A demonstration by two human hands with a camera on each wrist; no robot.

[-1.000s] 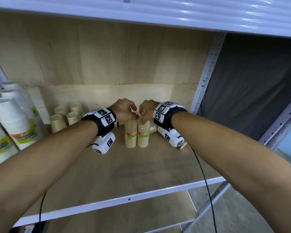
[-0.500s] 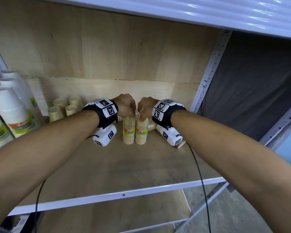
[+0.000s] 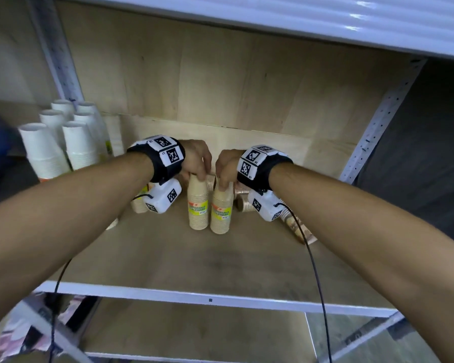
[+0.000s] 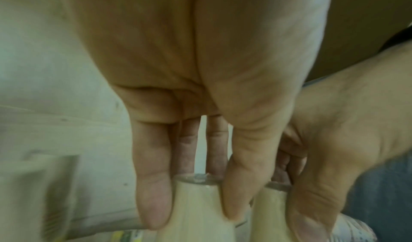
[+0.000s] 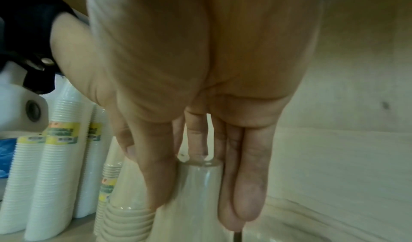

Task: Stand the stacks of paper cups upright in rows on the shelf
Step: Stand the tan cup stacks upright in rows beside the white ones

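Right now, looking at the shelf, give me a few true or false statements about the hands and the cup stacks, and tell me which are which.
1. The left hand grips the top of a tan cup stack. True.
2. The right hand hangs idle, holding nothing. False: it grips the top of the neighbouring tan stack.
3. The two held stacks stand upright side by side. True.
4. The white cup stacks lie toppled on the right. False: they stand upright on the left.
5. Some tan cups lie on their sides behind the right wrist. True.

Dim, blurry wrist views; fisheye edges
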